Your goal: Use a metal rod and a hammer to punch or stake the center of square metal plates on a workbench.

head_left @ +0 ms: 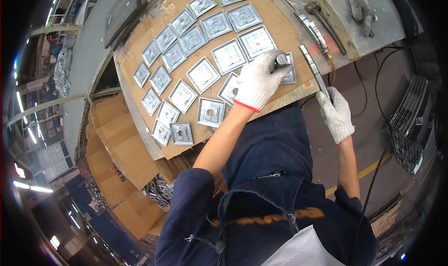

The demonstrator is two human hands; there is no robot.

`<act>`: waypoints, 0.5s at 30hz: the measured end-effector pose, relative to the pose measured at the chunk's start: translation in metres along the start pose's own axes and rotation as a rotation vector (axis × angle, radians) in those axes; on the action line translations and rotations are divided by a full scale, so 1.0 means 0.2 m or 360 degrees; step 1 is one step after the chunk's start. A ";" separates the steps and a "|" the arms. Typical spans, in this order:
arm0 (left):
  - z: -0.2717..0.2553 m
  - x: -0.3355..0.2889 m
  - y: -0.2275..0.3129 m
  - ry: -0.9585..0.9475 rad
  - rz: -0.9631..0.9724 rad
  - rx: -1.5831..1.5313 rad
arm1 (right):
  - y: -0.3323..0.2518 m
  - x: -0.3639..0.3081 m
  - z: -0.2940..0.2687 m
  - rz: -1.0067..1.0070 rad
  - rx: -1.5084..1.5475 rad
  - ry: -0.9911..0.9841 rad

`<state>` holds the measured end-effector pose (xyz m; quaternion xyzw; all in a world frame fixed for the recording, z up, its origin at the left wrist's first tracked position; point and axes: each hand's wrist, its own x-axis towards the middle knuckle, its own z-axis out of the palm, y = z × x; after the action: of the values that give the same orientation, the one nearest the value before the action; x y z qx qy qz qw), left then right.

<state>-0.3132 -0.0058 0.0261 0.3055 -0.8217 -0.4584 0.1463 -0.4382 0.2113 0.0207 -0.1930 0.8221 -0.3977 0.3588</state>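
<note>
My left hand (259, 79), in a white knit glove with a red cuff, is closed on a small round metal piece (281, 60). Just under its fingers lies a square metal plate (290, 70), partly hidden by the glove. My right hand (337, 114), gloved alike, grips the lower end of a long narrow metal bar (313, 68), which points up and away past the bench edge. Several stepped square metal plates (203, 75) are laid in rows on a cardboard sheet (298, 42); some, like the near plate (211, 112), have a hole in the middle.
A slim metal tool (311, 28) with an orange hose lies right of the cardboard, beside a hammer (313, 7). Farther right is a grey work glove (361, 12). Cardboard boxes (116, 140) stand at the left, wire baskets (410, 121) at the right, and a black cable (379, 168) hangs down.
</note>
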 end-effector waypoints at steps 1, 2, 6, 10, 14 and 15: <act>0.00 -0.01 0.01 0.0043 -0.0007 0.0038 | -0.01 0.00 0.00 -0.0005 0.0016 0.0003; -0.01 -0.01 -0.01 0.0045 -0.0010 0.0036 | -0.02 0.00 0.00 -0.0011 0.0033 0.0005; -0.05 0.02 -0.06 -0.0214 0.0058 -0.0030 | -0.01 0.01 -0.02 -0.0041 -0.0087 0.0003; -0.10 0.06 0.05 -0.0251 0.0036 0.0390 | -0.10 0.00 -0.03 -0.0093 -0.0224 -0.0026; -0.05 0.04 0.01 -0.0104 0.0043 0.0388 | -0.12 -0.02 -0.03 -0.0178 -0.0280 -0.0058; -0.06 0.02 0.01 -0.0131 0.0130 0.0397 | -0.13 -0.02 -0.02 -0.0172 -0.0278 -0.0052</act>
<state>-0.3112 -0.0164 0.0333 0.2685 -0.8893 -0.3585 0.0919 -0.4376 0.2002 0.0450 -0.2741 0.8361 -0.3400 0.3320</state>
